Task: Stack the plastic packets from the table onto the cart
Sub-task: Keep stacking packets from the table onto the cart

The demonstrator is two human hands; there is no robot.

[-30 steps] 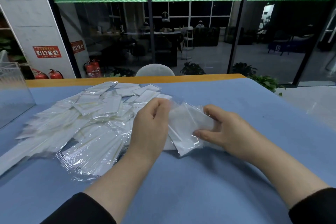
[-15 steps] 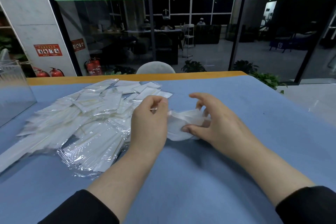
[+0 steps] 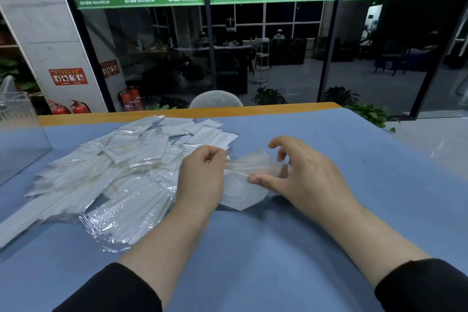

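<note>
A wide heap of clear plastic packets point(image 3: 121, 172) with white contents lies on the blue table point(image 3: 278, 248), left of centre. Between my hands sits a small bundle of packets point(image 3: 243, 182), lifted slightly at its far edge. My left hand point(image 3: 202, 180) grips the bundle's left side with curled fingers. My right hand point(image 3: 304, 177) pinches its right side between thumb and forefinger, the other fingers raised and curled above it. No cart is in view.
A clear acrylic box point(image 3: 17, 139) stands at the table's left edge. A pale chair back point(image 3: 215, 100) shows beyond the far wooden edge point(image 3: 177, 113). Glass walls, fire extinguishers point(image 3: 130, 100) and plants lie behind. Bare blue table spreads right and near me.
The flat bundle was gathered and squeezed narrower between my hands. My right hand shifted from lying on the packets to pinching them from the side, fingers lifted.
</note>
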